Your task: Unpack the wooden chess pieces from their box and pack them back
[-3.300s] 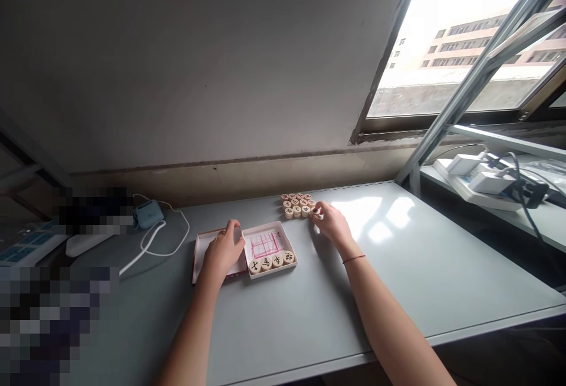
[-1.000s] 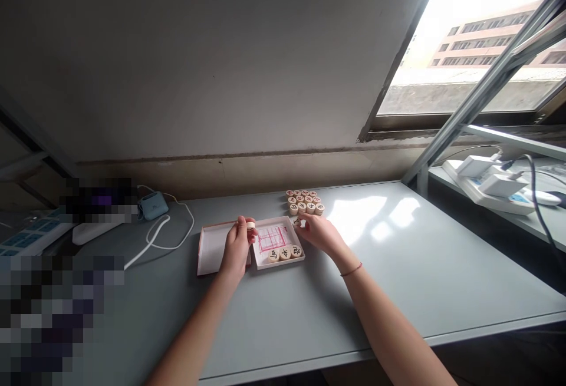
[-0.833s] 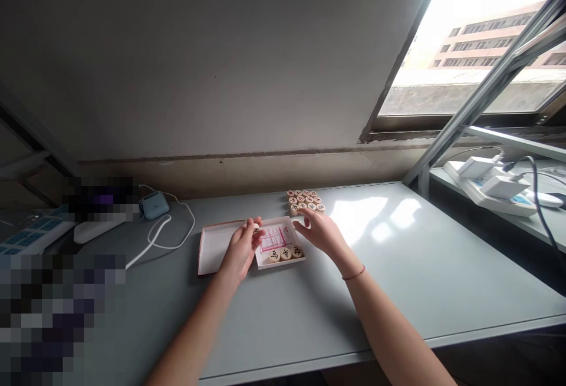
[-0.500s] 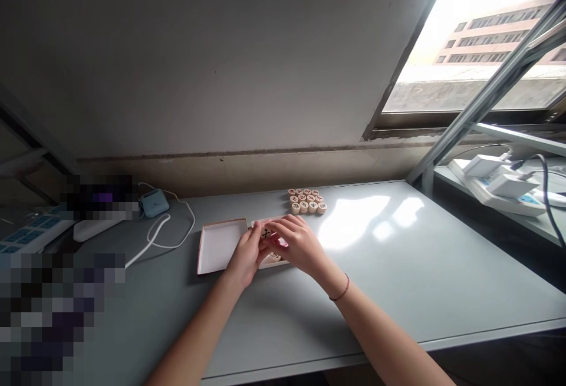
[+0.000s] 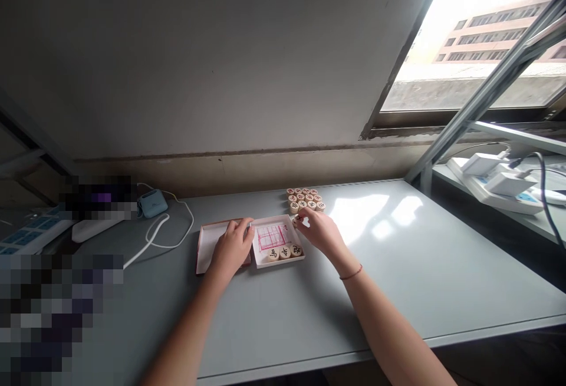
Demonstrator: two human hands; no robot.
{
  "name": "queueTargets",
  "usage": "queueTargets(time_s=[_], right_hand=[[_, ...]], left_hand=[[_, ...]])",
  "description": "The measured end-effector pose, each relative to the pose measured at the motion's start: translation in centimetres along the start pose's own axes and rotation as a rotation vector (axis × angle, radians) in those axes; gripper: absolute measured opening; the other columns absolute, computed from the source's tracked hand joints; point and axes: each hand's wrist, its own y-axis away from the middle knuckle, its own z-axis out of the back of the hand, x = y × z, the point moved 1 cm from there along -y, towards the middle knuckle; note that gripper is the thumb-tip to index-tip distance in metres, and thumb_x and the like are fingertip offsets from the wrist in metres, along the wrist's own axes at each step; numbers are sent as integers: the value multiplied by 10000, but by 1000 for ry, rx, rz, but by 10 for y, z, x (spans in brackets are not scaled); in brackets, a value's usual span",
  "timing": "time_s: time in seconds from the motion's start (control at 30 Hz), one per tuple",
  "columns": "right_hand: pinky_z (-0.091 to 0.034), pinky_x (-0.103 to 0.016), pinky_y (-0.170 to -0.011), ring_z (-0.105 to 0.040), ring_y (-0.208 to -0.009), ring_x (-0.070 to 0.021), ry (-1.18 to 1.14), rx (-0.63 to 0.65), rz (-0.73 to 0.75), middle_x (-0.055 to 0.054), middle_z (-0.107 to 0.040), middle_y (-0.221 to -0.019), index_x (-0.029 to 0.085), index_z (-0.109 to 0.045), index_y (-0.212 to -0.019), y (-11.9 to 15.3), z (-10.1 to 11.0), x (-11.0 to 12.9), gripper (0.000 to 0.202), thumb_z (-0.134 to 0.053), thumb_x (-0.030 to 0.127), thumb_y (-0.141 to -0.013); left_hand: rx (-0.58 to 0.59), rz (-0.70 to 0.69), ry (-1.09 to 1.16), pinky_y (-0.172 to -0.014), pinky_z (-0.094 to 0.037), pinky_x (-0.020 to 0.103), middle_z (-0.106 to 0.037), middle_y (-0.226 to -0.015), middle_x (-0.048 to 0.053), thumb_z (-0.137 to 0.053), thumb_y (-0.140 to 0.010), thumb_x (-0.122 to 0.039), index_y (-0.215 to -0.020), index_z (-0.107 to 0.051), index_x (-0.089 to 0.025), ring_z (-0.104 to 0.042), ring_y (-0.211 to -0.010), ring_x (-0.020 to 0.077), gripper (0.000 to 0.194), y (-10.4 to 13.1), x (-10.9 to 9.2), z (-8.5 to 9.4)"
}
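My right hand (image 5: 319, 231) pinches a round wooden chess piece (image 5: 297, 220) at the right back corner of a shallow white box (image 5: 255, 256). That box has a pink-lined grid drawn inside and three wooden pieces (image 5: 285, 251) along its front edge. Behind my fingers stand several wooden pieces (image 5: 301, 197) in close rows. My left hand (image 5: 232, 247) rests over the right side of a reddish box lid (image 5: 198, 256), its fingers a little apart and holding nothing, fingertips near the white box's left edge.
On the left lie a blue device (image 5: 152, 203), a white cable (image 5: 154, 234) and a power strip (image 5: 26, 227). A metal frame (image 5: 469, 109) rises at the right, beside a shelf with white chargers (image 5: 510, 183). Sunlight patches fall on the grey table (image 5: 398, 274).
My hands have parted. The left moved left over the lid; the right moved right with a piece, towards the rows. The inside of the white box has come into view.
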Motion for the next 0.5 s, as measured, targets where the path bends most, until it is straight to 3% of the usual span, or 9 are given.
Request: queueTargets(time_s=[0.13, 0.3, 0.5], right_hand=[[-333, -237, -568, -604, -746, -169, 22, 20, -15, -55, -696, -914, 206, -588, -986, 0, -9, 4, 159, -515, 226, -846], [-320, -245, -567, -597, -741, -175, 26, -23, -28, -57, -683, -906, 208, -587, -1016, -2, -17, 0, 199, -519, 214, -828], [-327, -245, -589, -599, -801, -180, 18, -55, -51, -51, -681, -955, 218, -594, -1023, -4, -20, -2, 220, -499, 187, -826]], left_hand=[[95, -42, -54, -711, -448, 281, -641, -957, 38, -385, -926, -314, -1180, -586, -300, -642, -836, 213, 324, 2, -4, -8], [78, -66, -54, -647, -396, 254, -693, -955, 19, -379, -886, -195, -1033, -630, -272, -643, -835, 202, 301, 1, -5, -14], [45, -29, -55, -611, -361, 254, -708, -882, 18, -375, -876, -183, -932, -633, -246, -645, -790, 204, 271, -1, 0, -16]])
